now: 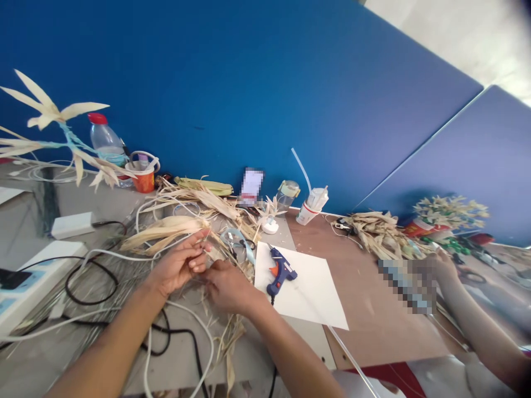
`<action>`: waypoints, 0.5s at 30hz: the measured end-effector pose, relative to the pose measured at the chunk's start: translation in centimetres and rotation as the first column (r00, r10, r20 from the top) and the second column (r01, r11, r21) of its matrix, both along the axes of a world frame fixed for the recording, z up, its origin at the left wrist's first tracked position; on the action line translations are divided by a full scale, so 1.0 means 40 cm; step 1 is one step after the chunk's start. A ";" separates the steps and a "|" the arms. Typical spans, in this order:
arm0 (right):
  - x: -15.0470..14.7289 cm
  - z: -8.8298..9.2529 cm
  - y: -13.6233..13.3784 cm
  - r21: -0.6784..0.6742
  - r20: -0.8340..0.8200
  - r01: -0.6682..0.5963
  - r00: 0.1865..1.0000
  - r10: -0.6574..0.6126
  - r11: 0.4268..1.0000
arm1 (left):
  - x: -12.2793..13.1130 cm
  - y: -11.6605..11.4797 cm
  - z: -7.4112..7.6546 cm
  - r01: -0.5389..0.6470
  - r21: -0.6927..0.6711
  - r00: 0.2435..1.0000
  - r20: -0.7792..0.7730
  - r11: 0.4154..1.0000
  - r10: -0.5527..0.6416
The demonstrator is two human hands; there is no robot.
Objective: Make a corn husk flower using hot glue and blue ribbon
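My left hand (182, 262) is raised over the table with its fingers pinched together. Close beside it, my right hand (228, 287) has its fingers curled in towards the left fingertips. Whatever thin thing they may hold between them is too small to make out. Just behind the fingertips lies a bundle of dried corn husks (166, 232). To the right of my right hand, a blue glue gun (282, 272) with an orange trigger rests on a white sheet of paper (319, 296).
Left are a white power strip (37, 271), looping cables and a husk flower stem (68, 132) beside a red-capped bottle (103, 138). Behind stand a phone (251, 185), a jar (287, 194) and a paper cup (307, 213). At right, another person's hand (442, 271) is near a husk pile (375, 232).
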State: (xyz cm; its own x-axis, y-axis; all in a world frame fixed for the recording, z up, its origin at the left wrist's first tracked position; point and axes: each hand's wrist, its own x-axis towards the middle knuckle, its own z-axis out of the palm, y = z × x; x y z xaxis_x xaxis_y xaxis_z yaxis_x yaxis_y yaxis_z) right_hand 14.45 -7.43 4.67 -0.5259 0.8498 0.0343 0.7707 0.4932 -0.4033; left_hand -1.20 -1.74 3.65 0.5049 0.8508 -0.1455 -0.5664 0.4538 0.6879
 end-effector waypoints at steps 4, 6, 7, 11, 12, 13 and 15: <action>-0.013 -0.022 -0.003 0.088 0.102 -0.079 0.992 0.069 0.993 | -0.005 0.010 -0.007 -0.070 -0.013 0.998 0.012 0.998 0.070; -0.008 -0.027 0.000 0.100 0.110 -0.062 0.993 0.050 0.993 | -0.005 0.012 -0.009 -0.086 -0.020 0.996 -0.002 0.996 0.086; -0.003 -0.028 0.001 0.096 0.102 -0.054 0.994 0.044 0.994 | -0.005 0.012 -0.010 -0.082 -0.028 0.997 -0.006 0.996 0.082; 0.027 -0.019 0.008 0.039 -0.008 0.006 1.000 -0.006 0.999 | -0.003 0.012 -0.013 -0.030 -0.050 1.000 -0.012 0.998 0.029; 0.037 -0.015 0.011 0.009 -0.055 0.043 0.998 -0.043 0.999 | -0.003 0.013 -0.015 -0.012 -0.050 1.000 -0.015 0.999 0.012; 0.047 -0.011 0.014 -0.035 -0.108 0.098 0.989 -0.102 0.995 | -0.004 0.014 -0.017 0.004 -0.049 1.000 -0.019 0.999 -0.005; 0.069 -0.005 0.024 -0.165 -0.243 0.242 0.929 -0.277 0.956 | -0.005 0.016 -0.020 0.022 -0.049 0.999 -0.021 0.999 -0.023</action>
